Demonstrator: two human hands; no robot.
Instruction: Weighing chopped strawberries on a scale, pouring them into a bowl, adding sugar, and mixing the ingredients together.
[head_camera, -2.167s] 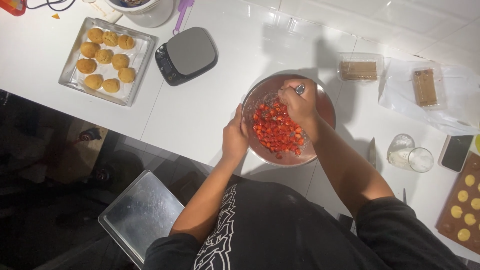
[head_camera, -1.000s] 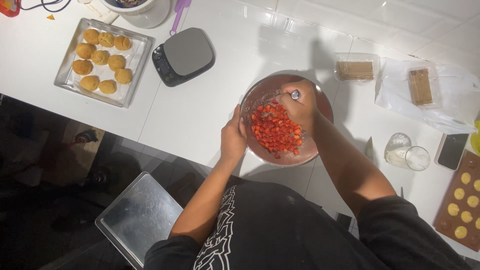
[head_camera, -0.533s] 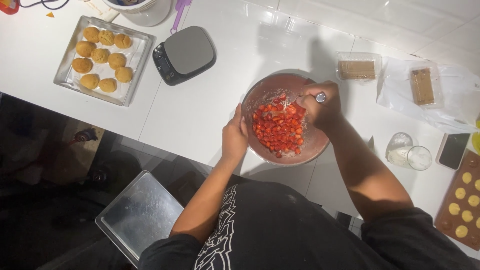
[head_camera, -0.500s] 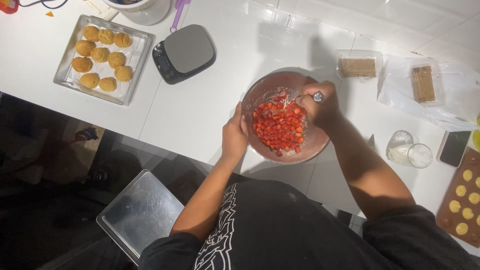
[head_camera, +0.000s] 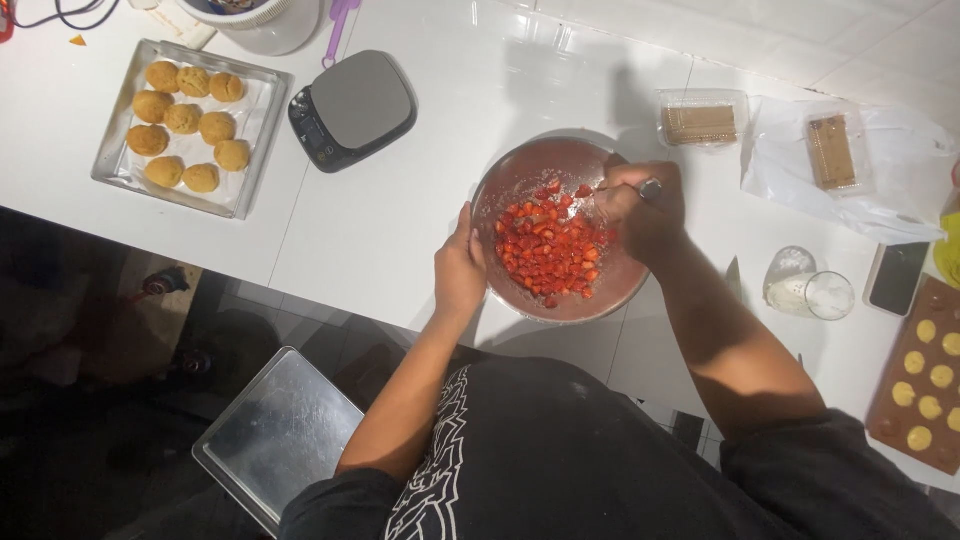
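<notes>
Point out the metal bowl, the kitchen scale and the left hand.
metal bowl (head_camera: 530, 165): head view, bare inner wall.
kitchen scale (head_camera: 360, 100): head view, weighing plate.
left hand (head_camera: 458, 272): head view, back of hand.

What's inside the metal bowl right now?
The metal bowl holds chopped red strawberry pieces. The right hand reaches in with a utensil handle; its working end is hidden. The left hand grips the rim.
</notes>
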